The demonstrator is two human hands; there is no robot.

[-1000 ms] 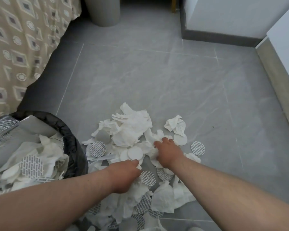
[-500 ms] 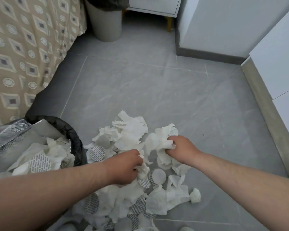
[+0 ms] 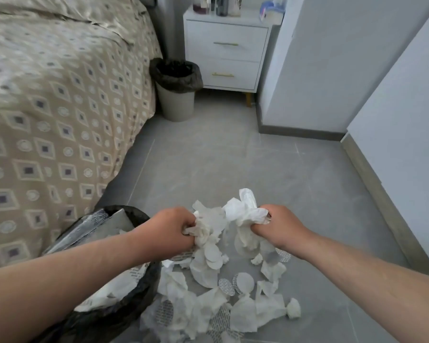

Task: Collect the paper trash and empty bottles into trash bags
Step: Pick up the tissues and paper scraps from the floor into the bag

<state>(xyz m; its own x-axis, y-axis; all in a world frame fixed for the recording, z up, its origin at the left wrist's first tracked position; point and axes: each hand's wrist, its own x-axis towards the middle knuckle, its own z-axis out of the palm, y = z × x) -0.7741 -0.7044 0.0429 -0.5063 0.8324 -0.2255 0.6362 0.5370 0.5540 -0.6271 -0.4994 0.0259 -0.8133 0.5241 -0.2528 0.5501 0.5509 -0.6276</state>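
Paper trash (image 3: 208, 308), crumpled white tissue mixed with round printed discs, lies heaped on the grey tiled floor (image 3: 233, 169) at the near centre, just right of a black trash bag (image 3: 124, 310). The bag stands open at the near left beside the bed (image 3: 60, 107), and it already holds crumpled tissue, printed discs and a piece of silvery foil against its far rim. Farther off, a grey bin (image 3: 176, 100) lined with a dark bag stands between the bed and a white nightstand (image 3: 224, 50); what it holds cannot be seen. The left hand (image 3: 170, 230) is closed in a fist around a clump of tissue, lifted above the heap near the bag's rim. The right hand (image 3: 278, 229) is likewise clenched on a second bunch of tissue, which sticks up past the knuckles. Both forearms reach in from the near edge, the fists close together.
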